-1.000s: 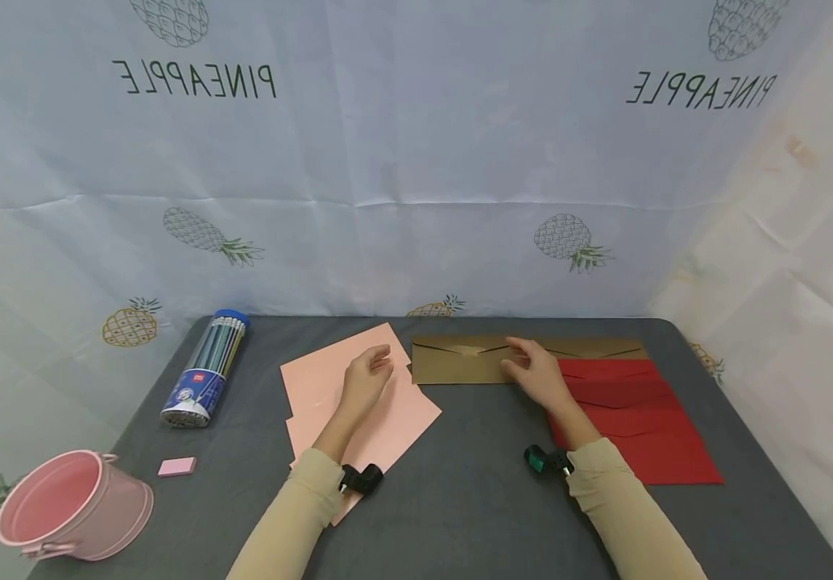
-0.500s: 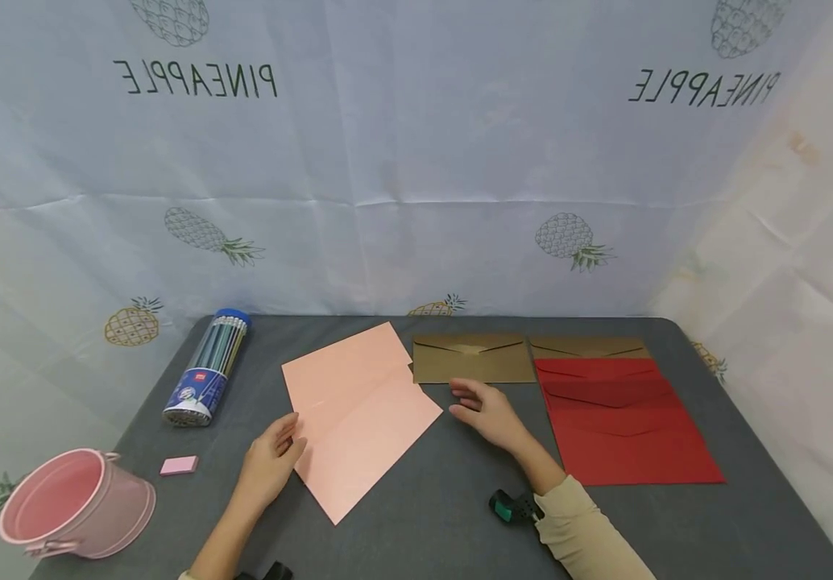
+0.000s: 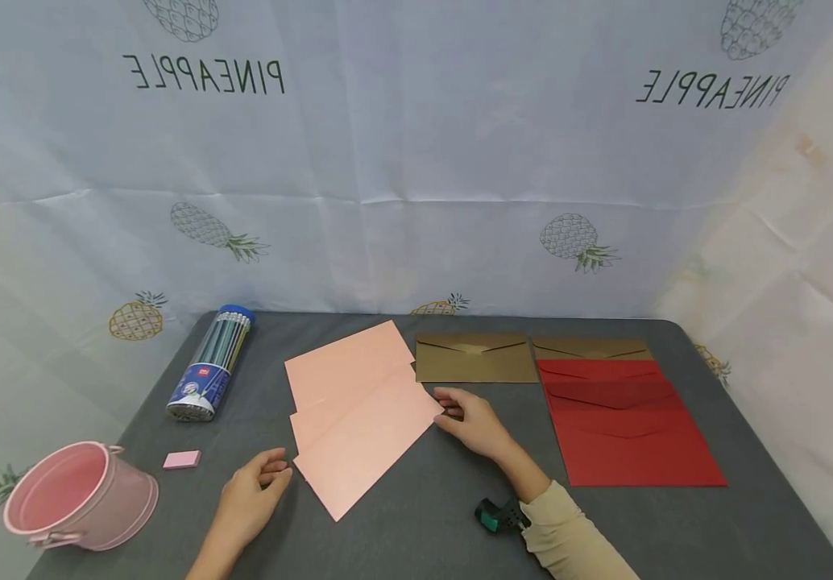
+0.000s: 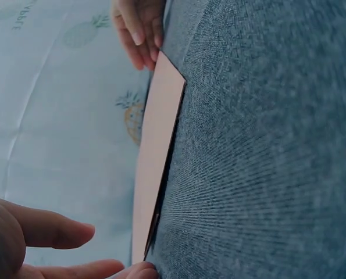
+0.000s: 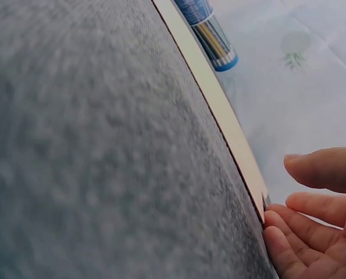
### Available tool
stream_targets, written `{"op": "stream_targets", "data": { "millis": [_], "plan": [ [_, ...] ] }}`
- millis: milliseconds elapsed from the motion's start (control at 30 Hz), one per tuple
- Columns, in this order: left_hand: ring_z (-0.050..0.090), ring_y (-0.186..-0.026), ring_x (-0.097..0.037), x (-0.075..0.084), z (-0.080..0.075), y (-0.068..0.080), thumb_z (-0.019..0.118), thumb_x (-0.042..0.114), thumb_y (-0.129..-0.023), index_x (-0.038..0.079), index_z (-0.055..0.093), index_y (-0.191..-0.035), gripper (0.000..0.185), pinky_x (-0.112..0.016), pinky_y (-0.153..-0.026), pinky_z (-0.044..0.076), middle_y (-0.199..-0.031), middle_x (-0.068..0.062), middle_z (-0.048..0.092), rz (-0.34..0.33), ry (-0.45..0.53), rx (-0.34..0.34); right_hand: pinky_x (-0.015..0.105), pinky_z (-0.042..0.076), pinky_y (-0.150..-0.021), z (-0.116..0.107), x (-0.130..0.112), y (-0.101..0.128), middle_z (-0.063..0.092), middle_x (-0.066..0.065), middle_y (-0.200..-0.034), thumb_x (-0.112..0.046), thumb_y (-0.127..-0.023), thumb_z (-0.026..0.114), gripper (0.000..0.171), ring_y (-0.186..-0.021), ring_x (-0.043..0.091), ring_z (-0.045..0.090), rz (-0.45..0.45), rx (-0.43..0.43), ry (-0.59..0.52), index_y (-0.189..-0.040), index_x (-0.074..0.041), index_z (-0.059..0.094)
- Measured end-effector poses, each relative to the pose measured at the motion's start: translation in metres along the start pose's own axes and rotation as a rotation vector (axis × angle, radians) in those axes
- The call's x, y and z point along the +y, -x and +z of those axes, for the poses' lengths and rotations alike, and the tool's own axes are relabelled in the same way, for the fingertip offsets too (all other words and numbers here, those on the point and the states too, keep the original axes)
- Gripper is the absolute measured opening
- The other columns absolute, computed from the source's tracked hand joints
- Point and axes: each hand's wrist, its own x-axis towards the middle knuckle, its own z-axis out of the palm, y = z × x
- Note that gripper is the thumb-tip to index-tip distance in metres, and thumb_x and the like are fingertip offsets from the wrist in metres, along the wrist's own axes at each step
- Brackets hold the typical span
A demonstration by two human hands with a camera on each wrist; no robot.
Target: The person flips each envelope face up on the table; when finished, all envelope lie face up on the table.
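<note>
Several pink paper rectangles [image 3: 366,427] lie overlapped and fanned at the middle of the table, with no flaps showing. My right hand [image 3: 478,423] is at their right corner. In the right wrist view its fingertips [image 5: 271,220] touch that corner, while the thumb [image 5: 321,168] stands apart. Just off the lower left corner of the paper is my left hand [image 3: 250,495], fingers loosely bent and holding nothing. The left wrist view shows its thumb [image 4: 56,229] spread from the fingers near the paper's edge [image 4: 161,151].
Gold envelopes [image 3: 476,366] lie along the back, right of the pink paper. Overlapping red envelopes [image 3: 634,439] lie at the right. On the left are a tub of pencils [image 3: 208,370], a pink eraser [image 3: 181,459] and a pink bucket [image 3: 90,499]. A pineapple-print curtain [image 3: 416,145] hangs behind.
My left hand has moved from above the pink paper down and left. My right hand has moved left from the gold envelopes to the paper's right corner.
</note>
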Motion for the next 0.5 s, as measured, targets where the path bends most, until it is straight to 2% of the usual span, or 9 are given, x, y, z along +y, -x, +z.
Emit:
{"op": "stream_targets", "data": {
  "millis": [300,400,500],
  "plan": [
    [0.064,-0.103,-0.032,0.0008,0.0031,0.0008,0.06,0.016,-0.091,-0.005,0.056,-0.125,0.04,-0.041,-0.081,0.053,-0.116,-0.021,0.064,-0.032,0.08,-0.037,0.039,0.05,-0.091,0.0042,-0.0063,0.0,0.06,0.017,-0.125,-0.01,-0.087,0.066,0.046,-0.109,0.028,0.06,0.011,0.013,0.023,-0.129,0.003,0.054],
    [0.06,-0.11,-0.033,0.0002,0.0057,0.001,0.06,0.014,-0.092,-0.006,0.052,-0.129,0.043,-0.032,-0.083,0.052,-0.123,-0.024,0.059,-0.052,0.167,-0.044,0.04,0.05,-0.091,0.0046,-0.0078,-0.0002,0.061,0.018,-0.123,-0.011,-0.088,0.066,0.045,-0.107,0.029,0.061,0.013,0.019,0.019,-0.128,0.003,0.055],
    [0.055,-0.117,-0.032,-0.0007,0.0095,0.0006,0.057,0.011,-0.094,-0.007,0.044,-0.135,0.047,-0.019,-0.083,0.05,-0.132,-0.027,0.051,-0.097,0.33,-0.058,0.039,0.051,-0.09,0.0054,-0.0083,0.0004,0.061,0.017,-0.122,-0.011,-0.088,0.066,0.044,-0.106,0.027,0.061,0.026,0.023,0.013,-0.128,0.003,0.055]
  ]
}}
